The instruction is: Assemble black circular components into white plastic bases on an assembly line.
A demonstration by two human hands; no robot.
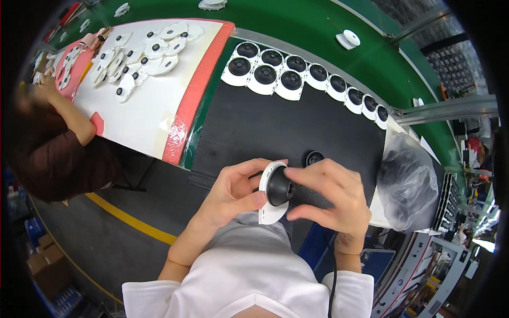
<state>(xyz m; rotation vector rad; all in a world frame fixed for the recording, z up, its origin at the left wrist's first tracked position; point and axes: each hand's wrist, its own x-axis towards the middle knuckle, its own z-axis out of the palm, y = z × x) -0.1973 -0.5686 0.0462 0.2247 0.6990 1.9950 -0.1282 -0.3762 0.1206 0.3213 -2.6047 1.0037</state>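
Note:
My left hand (231, 192) grips a white plastic base plate (272, 214) by its edge, tilted up in front of my body. A black rubbery dome (278, 186) with a round opening sits on that plate. My right hand (339, 197) is at the dome's right side, its thumb and forefinger spread apart. The forefinger's tip is at the dome's upper edge; whether it touches, I cannot tell. Just beyond my right hand, a loose black round part (314, 157) lies on the dark mat, partly hidden by the fingers.
Several white plates with black domes (265, 74) line the far edge of the black mat (297, 122). A clear plastic bag (405, 183) lies at the right. On the left, a white-topped table (154, 116) holds more white parts, with a co-worker's arm (74, 114) beside it.

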